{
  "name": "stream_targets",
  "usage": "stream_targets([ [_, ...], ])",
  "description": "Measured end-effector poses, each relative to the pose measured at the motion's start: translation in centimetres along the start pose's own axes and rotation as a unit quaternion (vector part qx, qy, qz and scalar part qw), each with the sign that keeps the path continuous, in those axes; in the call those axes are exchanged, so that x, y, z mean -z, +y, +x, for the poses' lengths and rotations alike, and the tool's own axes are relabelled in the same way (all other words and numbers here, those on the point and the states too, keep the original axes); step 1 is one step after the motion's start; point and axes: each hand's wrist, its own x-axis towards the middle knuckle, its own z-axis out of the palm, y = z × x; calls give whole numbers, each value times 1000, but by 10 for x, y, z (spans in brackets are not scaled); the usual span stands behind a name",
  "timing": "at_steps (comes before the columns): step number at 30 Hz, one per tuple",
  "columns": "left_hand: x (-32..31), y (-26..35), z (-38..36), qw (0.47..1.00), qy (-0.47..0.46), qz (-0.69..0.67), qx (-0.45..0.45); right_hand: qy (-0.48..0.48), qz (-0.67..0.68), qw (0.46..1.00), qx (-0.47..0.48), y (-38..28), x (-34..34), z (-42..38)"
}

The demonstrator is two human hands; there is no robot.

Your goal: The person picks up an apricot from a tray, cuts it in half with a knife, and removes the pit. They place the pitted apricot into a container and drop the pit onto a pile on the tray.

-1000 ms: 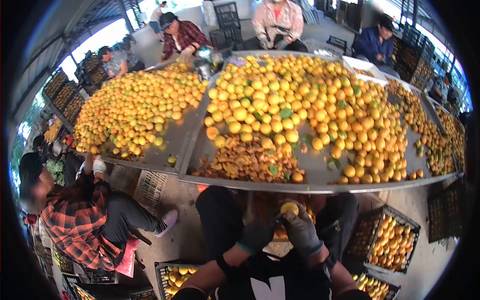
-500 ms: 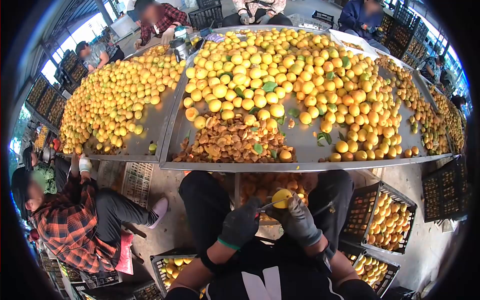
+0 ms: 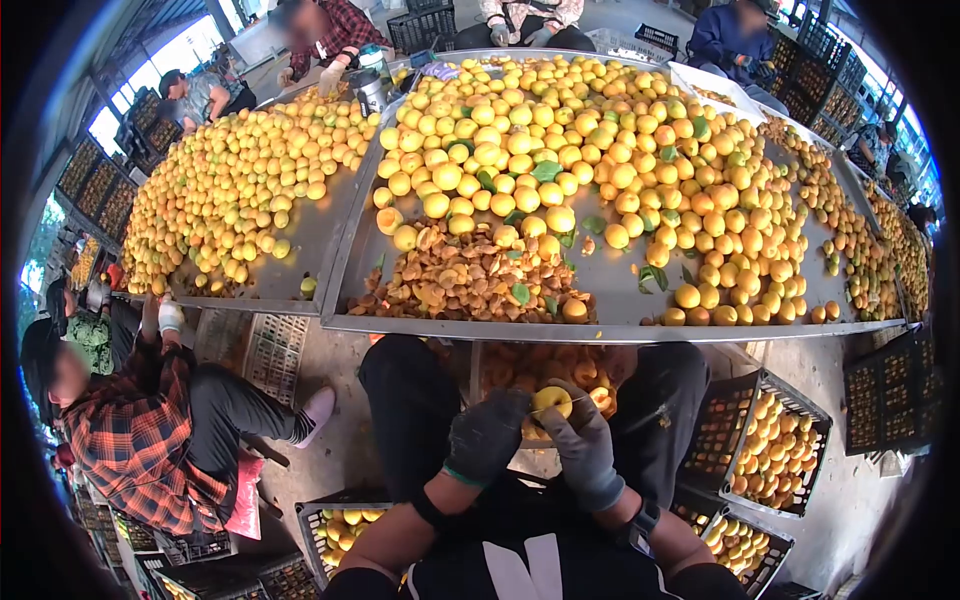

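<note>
In the head view, the gloved right hand (image 3: 587,450) is gripping a yellow apricot (image 3: 551,400) between the knees, just this side of the worktop (image 3: 612,292). The left hand (image 3: 488,435) is curling close beside it; its grasp is hidden. Steadying the fruit gently, without bruising it, is probably serving best.

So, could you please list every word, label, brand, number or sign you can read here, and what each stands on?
No text can be read.
Grey container: any label too small to read.
Right-wrist band: any figures too blurred to read.
White shapes on the black top: no legible letters.
Held fruit: no legible marking.
</note>
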Motion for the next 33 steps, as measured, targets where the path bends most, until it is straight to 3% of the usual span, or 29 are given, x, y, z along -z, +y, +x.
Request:
stream_targets([
  [1, -1, 1, 0, 1000, 1, -11, 7, 4, -97, 994, 58, 2, 0, -1],
  [5, -4, -1, 6, 1000, 4, -18, 2, 16, -221, 971, 94, -9, 4, 8],
  [6, -5, -1, 6, 1000, 4, -18, 2, -1, -73, 997, -5, -10, 8, 11],
  [7, -4, -1, 7, 1000, 13, 9, -20, -18, 77, 991, -104, -10, 10, 13],
  [10, 4, 10, 14, 998, -11, 49, -25, 3, 139, 984, -108, -6, 10, 13],
  [12, 9, 14, 14, 997, -49, 64, -5, 7, 93, 993, -72, -3, 9, 10],
  [14, 10, 15, 13, 998, 30, -11, -59, 13, 48, 998, -36, -2, 8, 9],
  [16, 16, 18, 12, 999, -28, -2, -36, 5, -26, 1000, 12, -2, 6, 6],
  [18, 17, 17, 12, 996, -89, 2, -12, -5, -25, 999, 23, -8, 2, 1],
  [21, 19, 14, 12, 968, -29, -246, -24, -20, -30, 999, 41, -13, 0, -5],
  [25, 20, 16, 9, 945, -104, -306, 37, -34, 8, 999, 27, -6, 3, -11],
  [28, -2, 13, 1, 925, -38, -378, 3, -39, 25, 999, 20, -2, 2, -4],
  [30, -14, 4, -1, 923, -57, -380, 2, -45, 80, 995, 44, 11, 4, 3],
  [33, -12, 0, 5, 927, -45, -371, -23, -48, 48, 996, 49, 8, 2, 7],
])
